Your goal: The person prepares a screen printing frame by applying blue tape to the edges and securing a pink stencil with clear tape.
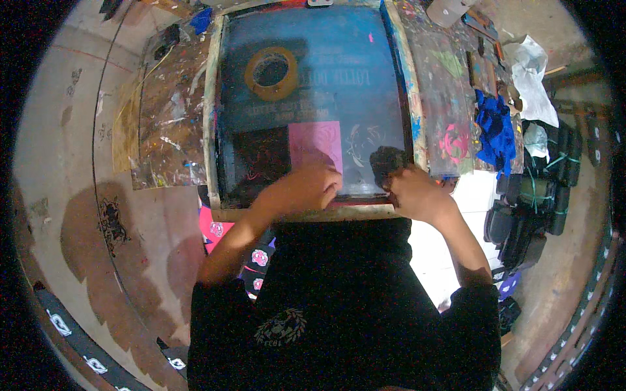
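A screen-printing frame (pixel 417 98) with a blue, see-through mesh lies in front of me. My left hand (pixel 316 186) is over the mesh near its lower edge, fingers curled together at the bottom of a pink square (pixel 315 138). At the lower right corner of the frame is my right hand (pixel 417 192), its fingers bent and pressed together. What either hand pinches, if anything, is hidden. A roll of tan tape (pixel 291 81) rests flat on the upper left of the mesh. Left of the pink square shows a dark square patch (pixel 261 153).
The paint-stained worktable (pixel 173 130) extends on both sides of the frame. A blue cloth (pixel 493 130) and a white crumpled sheet (pixel 529 72) lie at the right. Black bundles (pixel 531 195) are stacked beyond. Printed pieces (pixel 259 259) show below the frame's left corner.
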`<action>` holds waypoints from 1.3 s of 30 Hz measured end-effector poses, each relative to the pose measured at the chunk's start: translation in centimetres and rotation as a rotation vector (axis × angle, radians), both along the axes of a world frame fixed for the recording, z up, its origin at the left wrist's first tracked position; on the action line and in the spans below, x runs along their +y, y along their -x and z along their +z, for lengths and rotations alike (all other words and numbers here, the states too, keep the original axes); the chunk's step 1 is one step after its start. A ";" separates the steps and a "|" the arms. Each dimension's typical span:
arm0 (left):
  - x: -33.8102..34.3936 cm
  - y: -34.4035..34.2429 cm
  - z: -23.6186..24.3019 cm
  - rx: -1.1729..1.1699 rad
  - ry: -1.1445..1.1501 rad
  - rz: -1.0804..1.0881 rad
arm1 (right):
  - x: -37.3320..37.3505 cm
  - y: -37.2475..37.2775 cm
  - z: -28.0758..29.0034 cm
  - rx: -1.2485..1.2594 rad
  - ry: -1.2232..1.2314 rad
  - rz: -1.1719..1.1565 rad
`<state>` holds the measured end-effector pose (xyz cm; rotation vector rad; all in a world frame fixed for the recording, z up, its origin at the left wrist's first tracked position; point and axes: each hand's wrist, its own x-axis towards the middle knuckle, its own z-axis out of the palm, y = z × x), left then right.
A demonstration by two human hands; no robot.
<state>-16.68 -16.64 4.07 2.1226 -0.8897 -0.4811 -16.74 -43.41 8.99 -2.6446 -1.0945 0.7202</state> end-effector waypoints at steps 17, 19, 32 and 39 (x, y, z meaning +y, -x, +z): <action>-0.6 3.0 -0.5 -0.050 -0.002 -0.126 | 0.4 2.8 1.9 -0.133 -0.117 -0.106; -0.6 2.6 -0.2 0.039 -0.005 -0.078 | 0.4 2.9 1.3 -0.138 -0.116 -0.104; 0.3 2.7 1.4 0.077 -0.089 0.009 | 0.0 3.0 0.8 -0.208 -0.069 -0.122; 1.3 2.7 1.0 0.108 -0.058 -0.002 | -1.2 3.0 1.0 -0.245 -0.024 -0.013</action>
